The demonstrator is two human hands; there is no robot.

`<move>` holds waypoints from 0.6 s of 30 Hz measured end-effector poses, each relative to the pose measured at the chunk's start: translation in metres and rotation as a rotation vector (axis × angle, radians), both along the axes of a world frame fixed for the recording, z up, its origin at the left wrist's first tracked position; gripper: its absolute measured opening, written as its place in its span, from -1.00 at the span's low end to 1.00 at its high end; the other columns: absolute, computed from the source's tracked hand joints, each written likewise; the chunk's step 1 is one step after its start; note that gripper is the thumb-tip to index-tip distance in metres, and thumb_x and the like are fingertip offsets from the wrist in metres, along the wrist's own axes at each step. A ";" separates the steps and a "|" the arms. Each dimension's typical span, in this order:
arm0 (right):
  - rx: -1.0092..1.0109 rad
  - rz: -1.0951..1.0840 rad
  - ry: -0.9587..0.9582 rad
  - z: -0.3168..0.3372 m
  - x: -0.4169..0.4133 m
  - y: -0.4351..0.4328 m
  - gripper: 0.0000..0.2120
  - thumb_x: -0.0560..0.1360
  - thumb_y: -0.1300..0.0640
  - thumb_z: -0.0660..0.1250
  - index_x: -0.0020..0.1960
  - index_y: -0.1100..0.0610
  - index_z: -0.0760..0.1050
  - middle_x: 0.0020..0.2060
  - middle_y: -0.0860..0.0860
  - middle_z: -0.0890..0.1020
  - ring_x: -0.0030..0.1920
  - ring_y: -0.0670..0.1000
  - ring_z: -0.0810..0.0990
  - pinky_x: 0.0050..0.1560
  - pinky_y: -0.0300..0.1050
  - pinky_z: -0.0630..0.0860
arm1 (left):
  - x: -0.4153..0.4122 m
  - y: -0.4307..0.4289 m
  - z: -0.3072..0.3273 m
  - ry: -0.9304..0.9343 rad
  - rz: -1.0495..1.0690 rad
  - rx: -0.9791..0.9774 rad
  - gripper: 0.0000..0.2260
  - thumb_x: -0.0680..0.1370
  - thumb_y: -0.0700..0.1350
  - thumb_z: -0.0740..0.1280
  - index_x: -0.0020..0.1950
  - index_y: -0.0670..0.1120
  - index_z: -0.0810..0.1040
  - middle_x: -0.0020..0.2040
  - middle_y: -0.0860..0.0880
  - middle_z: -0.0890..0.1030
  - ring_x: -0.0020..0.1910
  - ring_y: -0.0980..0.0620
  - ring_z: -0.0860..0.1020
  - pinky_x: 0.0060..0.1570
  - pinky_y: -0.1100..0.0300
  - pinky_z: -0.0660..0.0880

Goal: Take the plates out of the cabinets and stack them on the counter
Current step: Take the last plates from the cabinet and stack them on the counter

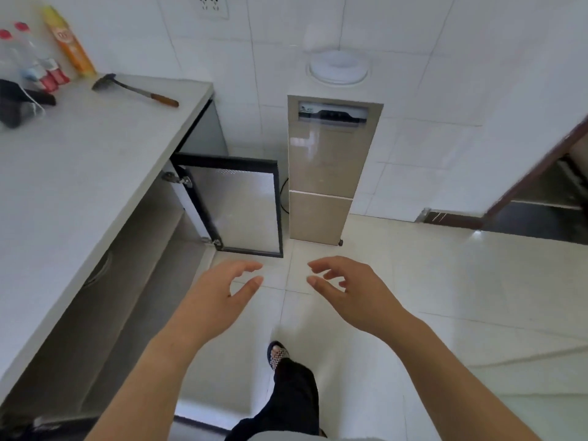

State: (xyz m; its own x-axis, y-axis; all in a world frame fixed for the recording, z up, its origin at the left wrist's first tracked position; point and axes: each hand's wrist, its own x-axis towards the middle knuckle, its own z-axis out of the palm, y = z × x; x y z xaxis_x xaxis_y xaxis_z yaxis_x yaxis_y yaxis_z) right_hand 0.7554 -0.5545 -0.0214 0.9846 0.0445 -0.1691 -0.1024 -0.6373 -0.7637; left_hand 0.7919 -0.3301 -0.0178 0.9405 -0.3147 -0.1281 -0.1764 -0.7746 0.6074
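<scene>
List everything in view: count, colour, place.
counter: one, pale grey, left
bottles: at least two, clear, red caps, counter's far left
spray can: one, orange, back of counter
spatula: one, dark head, wooden handle, on counter
black item: one, counter's left edge, unclear
cabinet door: one, black-framed, open, under counter
tall unit: one, beige, against back wall
round item: one, white, atop tall unit; plate or lid unclear
socket: one, white, top of wall
foot: one, sandalled, bottom centre
left hand: empty, fingers relaxed, over floor
right hand: same, beside it
</scene>
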 end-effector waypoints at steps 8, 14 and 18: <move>-0.064 0.285 -0.034 0.015 0.172 0.058 -0.63 0.50 -0.19 0.19 0.24 -0.09 0.46 0.09 -0.19 0.54 0.06 -0.18 0.50 0.14 -0.19 0.45 | 0.102 0.063 0.009 -0.032 0.274 -0.019 -0.72 0.56 0.03 0.23 0.26 0.06 0.50 0.19 0.19 0.52 0.18 0.24 0.44 0.12 0.35 0.29; -0.016 0.404 -0.070 0.026 0.267 0.101 -0.70 0.51 -0.13 0.23 0.21 -0.09 0.47 0.10 -0.18 0.55 0.09 -0.16 0.50 0.18 -0.13 0.45 | 0.169 0.098 0.016 -0.072 0.391 -0.033 -0.75 0.56 0.06 0.23 0.23 0.13 0.50 0.11 0.29 0.46 0.14 0.30 0.42 0.05 0.45 0.26; -0.008 0.529 0.000 0.020 0.300 0.126 -0.67 0.52 -0.12 0.22 0.24 -0.05 0.45 0.07 -0.16 0.54 0.12 -0.15 0.49 0.20 -0.15 0.43 | 0.189 0.114 0.013 -0.066 0.459 -0.039 -0.73 0.55 0.09 0.23 0.24 0.15 0.49 0.13 0.30 0.47 0.12 0.36 0.41 0.02 0.51 0.27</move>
